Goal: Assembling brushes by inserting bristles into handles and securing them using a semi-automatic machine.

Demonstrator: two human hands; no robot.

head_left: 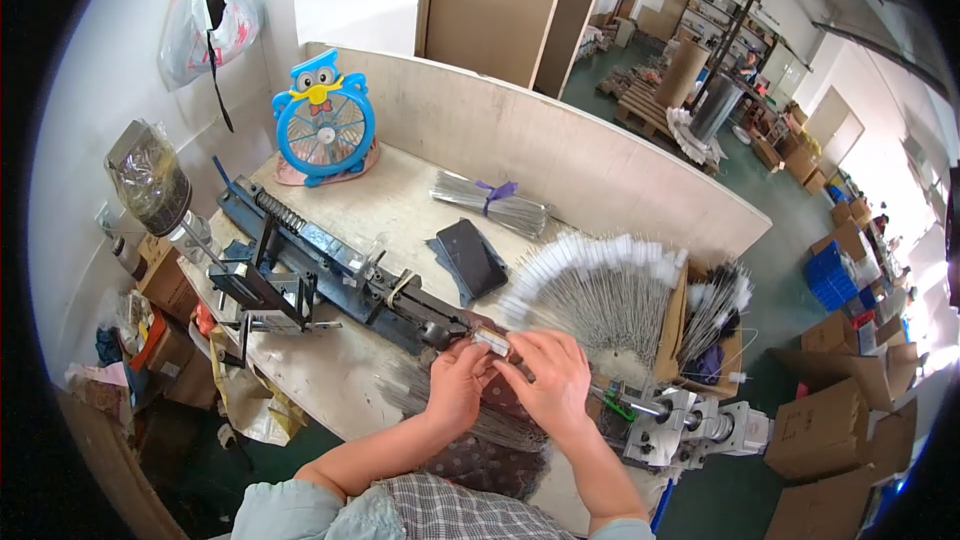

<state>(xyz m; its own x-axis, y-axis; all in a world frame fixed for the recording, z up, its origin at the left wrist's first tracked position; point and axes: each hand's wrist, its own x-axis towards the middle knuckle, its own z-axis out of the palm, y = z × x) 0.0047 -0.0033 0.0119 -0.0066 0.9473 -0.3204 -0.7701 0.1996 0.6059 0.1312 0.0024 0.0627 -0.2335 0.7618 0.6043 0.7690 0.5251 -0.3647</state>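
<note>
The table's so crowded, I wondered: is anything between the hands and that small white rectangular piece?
Nothing visible: the bare left hand and bare right hand hold the small white rectangular piece between them.

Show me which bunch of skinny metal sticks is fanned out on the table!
The white-tipped bunch right of the black phone, spread in a wide arc. The purple-tied bunch lies narrow; the other white-tipped bunch is in a cardboard box.
</note>
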